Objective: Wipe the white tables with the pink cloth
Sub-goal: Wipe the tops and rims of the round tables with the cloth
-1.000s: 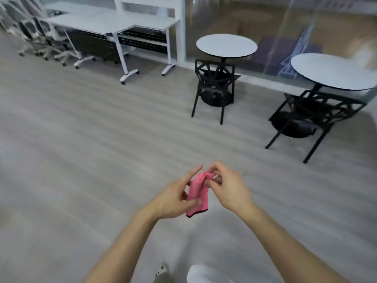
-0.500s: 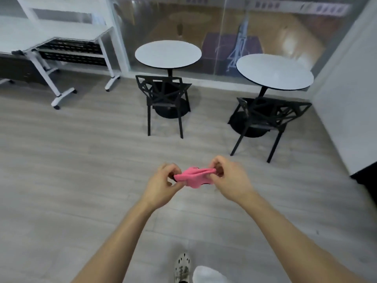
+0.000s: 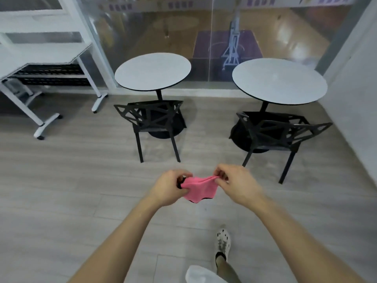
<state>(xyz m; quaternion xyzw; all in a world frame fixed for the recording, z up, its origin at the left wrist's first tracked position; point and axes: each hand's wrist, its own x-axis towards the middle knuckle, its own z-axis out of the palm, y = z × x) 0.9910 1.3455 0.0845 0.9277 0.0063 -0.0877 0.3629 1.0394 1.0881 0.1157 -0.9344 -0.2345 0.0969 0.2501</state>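
Note:
The pink cloth hangs stretched between both hands above the grey floor, at the middle of the view. My left hand pinches its left corner and my right hand pinches its right corner. Two round white tables stand ahead by the glass wall: the left table and the right table. Both tabletops look bare. The hands are well short of both tables.
A black chair stands in front of the left table, another black chair in front of the right one. White wheeled desks are at the far left. A grey wall closes the right side. My foot is below.
The view has swung right and closer, so the round tables now sit straight ahead. The cloth went from bunched upright to spread sideways between both hands.

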